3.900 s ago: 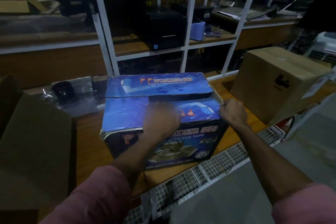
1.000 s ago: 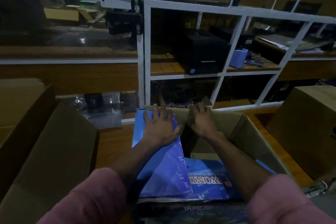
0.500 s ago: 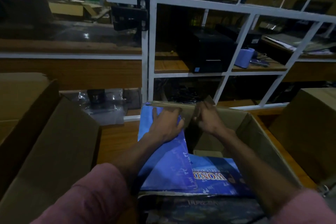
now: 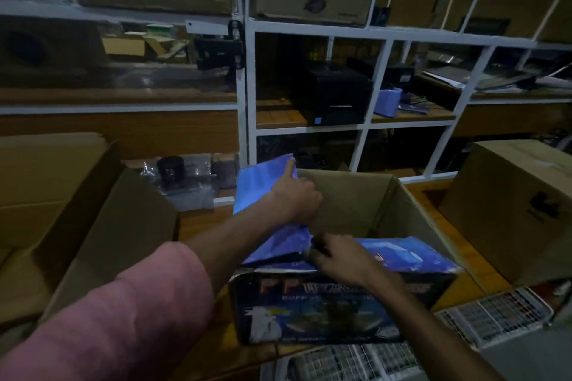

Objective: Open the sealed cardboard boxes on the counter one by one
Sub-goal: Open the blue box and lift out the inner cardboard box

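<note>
Since half a second ago the right hand [image 4: 342, 258] has dropped from the far rim of the box to the near flap, while the left hand [image 4: 295, 198] has stayed on the left flap and raised it. The printed box [image 4: 334, 303] stands on the wooden tabletop [image 4: 201, 223] straight in front of the person, its top open and its brown inner walls showing. The left grip is closed around the blue left flap [image 4: 263, 185], fingers curled over its edge and the forefinger stretched along it, holding the flap tilted upward. The right grip pinches the inner corner of the blue near flap [image 4: 402, 257], which lies almost flat over the front wall. An open brown box [image 4: 77, 226] sits to the left, and a closed brown box [image 4: 520, 204] to the right. Bagged dark items [image 4: 182, 179] lie behind on the tabletop. Beyond stands a white shelf frame [image 4: 247, 102] holding a black printer [image 4: 334, 96].
</note>
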